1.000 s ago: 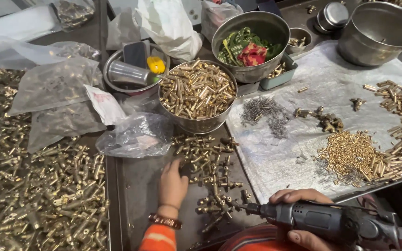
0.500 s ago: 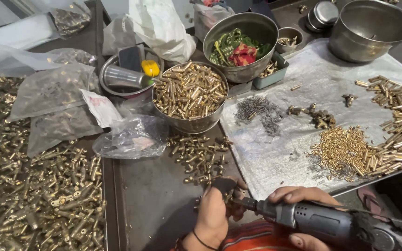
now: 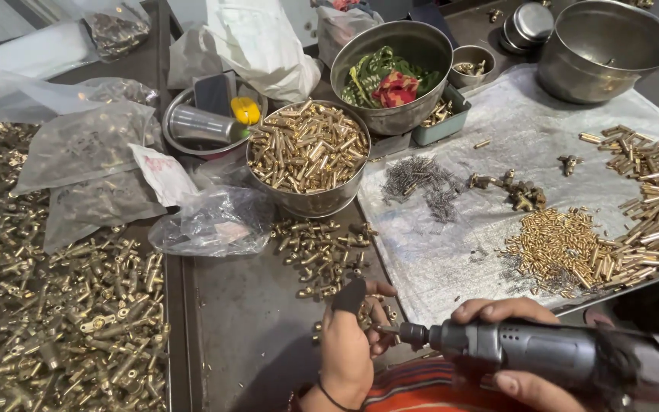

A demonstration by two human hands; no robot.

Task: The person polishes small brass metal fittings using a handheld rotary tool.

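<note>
Since a second ago, left hand [image 3: 348,347] leaves the brass pile, now pinching a small fitting against the drill [image 3: 551,358] tip; right hand [image 3: 516,343] grips it (slipping could nick fingers).

Shiny brass fittings [image 3: 62,305] lie heaped at lower left of the frame on a dull, dark metal bench [image 3: 253,328], its surface smooth but scuffed. At centre, a brushed steel bowl [image 3: 310,164] brims with glossy brass tubes, and a larger matt steel pot [image 3: 612,49] stands at upper right. Crinkled clear plastic bags [image 3: 89,149] sit at left; a wrinkled, translucent plastic sheet [image 3: 459,252] covers the right side. At the bottom edge, the right hand [image 3: 509,347] grips a matt grey plastic rotary tool [image 3: 558,355] with a dark metal tip; the left hand [image 3: 348,336] wears a black rubbery fingertip cover [image 3: 349,296].
</note>
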